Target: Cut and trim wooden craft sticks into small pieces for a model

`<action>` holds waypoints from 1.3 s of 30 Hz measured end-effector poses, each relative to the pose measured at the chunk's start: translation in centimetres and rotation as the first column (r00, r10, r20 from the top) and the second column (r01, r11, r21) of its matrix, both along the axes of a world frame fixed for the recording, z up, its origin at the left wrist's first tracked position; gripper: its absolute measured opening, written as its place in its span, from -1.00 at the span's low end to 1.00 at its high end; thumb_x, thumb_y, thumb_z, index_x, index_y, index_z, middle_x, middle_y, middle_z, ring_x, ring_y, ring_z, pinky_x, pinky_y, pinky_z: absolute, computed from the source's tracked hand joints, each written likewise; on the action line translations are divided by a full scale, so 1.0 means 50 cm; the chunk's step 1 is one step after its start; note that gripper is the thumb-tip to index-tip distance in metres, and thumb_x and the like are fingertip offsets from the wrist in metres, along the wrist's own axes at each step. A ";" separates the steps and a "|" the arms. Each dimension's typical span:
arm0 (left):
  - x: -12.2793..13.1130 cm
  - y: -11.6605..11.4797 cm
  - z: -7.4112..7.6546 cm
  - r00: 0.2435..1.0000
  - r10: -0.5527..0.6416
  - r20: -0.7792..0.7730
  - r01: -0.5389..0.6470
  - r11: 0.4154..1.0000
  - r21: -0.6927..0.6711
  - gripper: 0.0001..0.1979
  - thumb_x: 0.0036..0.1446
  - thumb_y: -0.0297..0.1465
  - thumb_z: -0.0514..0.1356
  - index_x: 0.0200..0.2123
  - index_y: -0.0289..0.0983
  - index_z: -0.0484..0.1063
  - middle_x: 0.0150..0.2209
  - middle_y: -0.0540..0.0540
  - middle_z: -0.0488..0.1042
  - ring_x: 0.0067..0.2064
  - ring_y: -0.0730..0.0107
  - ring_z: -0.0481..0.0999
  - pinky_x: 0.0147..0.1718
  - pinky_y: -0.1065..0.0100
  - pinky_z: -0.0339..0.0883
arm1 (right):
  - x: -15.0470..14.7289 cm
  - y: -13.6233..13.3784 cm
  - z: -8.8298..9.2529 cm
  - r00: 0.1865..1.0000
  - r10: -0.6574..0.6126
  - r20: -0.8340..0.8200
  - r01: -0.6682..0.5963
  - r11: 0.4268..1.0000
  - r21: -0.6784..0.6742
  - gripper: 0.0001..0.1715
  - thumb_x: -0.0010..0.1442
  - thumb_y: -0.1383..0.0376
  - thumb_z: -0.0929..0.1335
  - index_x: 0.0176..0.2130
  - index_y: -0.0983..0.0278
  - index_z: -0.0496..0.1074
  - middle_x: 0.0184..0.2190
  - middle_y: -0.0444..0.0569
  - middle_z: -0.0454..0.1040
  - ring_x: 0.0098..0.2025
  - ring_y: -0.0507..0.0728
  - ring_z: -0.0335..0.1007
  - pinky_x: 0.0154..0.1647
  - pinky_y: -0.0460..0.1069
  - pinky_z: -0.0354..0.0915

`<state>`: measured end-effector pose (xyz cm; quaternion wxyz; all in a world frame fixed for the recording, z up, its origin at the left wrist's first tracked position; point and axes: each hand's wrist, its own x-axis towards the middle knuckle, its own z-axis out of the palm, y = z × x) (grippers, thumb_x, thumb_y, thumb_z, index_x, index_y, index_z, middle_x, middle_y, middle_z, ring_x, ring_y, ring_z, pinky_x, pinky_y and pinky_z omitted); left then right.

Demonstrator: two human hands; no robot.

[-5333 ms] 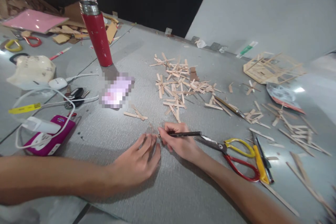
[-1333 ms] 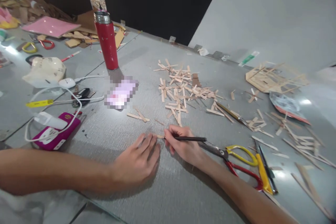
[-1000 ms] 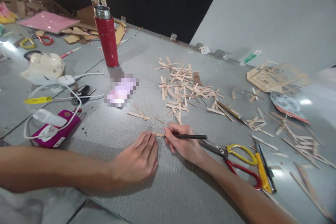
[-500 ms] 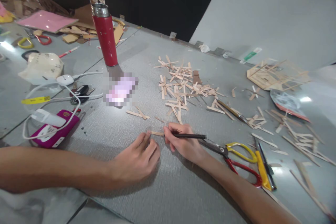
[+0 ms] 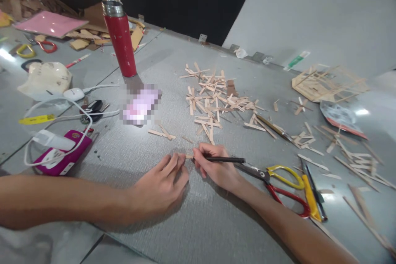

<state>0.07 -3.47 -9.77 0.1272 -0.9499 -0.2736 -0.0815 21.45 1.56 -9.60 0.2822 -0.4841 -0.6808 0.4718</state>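
My right hand (image 5: 216,167) pinches a thin black pen-like tool (image 5: 227,159), its tip against a short wooden stick (image 5: 189,157). Opposite, my left hand (image 5: 165,179) has its fingertips closed on the other end of that stick, close to the table surface. The fingers hide most of the stick. Just beyond the hands lie a few loose sticks (image 5: 161,132) and a heap of small wooden sticks (image 5: 213,99). Scissors (image 5: 278,183) with one yellow and one red handle lie by my right wrist.
A red flask (image 5: 120,43) stands at the back left, near a blurred-out phone (image 5: 142,105). Left of my arm are a purple power bank (image 5: 64,152), white cables and keys (image 5: 93,109). A yellow cutter (image 5: 311,198) and a wooden stick frame (image 5: 328,84) lie to the right.
My left fingertips have slid right along the stick, closer to the tool's tip, so less of the stick shows. My right hand stays nearly in place. The view has shifted slightly.
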 end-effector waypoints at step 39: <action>-0.004 -0.004 -0.012 0.999 0.021 0.044 -0.020 1.000 -0.011 -0.63 0.30 -0.36 0.17 0.04 -0.56 0.40 0.13 -0.58 0.50 0.22 -0.17 0.50 0.25 0.01 0.20 | 0.003 -0.001 -0.006 1.000 -0.018 -0.010 0.018 1.000 0.001 -0.48 0.40 0.16 0.32 -0.57 0.21 0.29 -0.75 -0.23 0.34 -0.71 -0.05 0.24 -0.60 -0.10 0.18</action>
